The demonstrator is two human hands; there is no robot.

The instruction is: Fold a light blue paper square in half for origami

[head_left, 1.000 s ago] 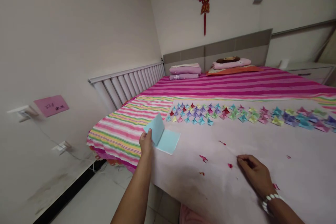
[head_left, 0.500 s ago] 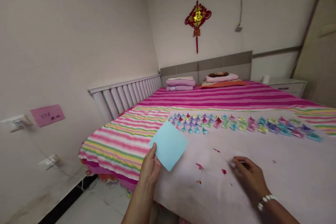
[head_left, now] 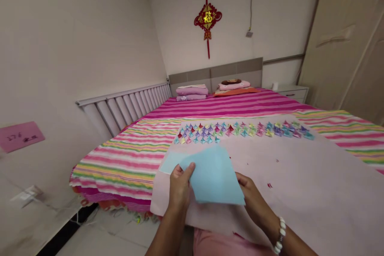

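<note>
Above the near edge of the bed [head_left: 132, 162], a light blue paper sheet [head_left: 216, 174] is held up. The left hand [head_left: 179, 186] has its grip pinched on the sheet's left edge, and the right hand [head_left: 255, 202] has its grip closed on the lower right corner. Colourful folded paper pieces [head_left: 240, 130] lie in rows beyond.

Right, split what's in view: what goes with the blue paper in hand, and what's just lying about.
In hand: blue sheet, held by left hand and right hand; spare blue sheet; folded paper pieces.
Lying about: folded bedding; wall ornament; nightstand; pink note.
</note>
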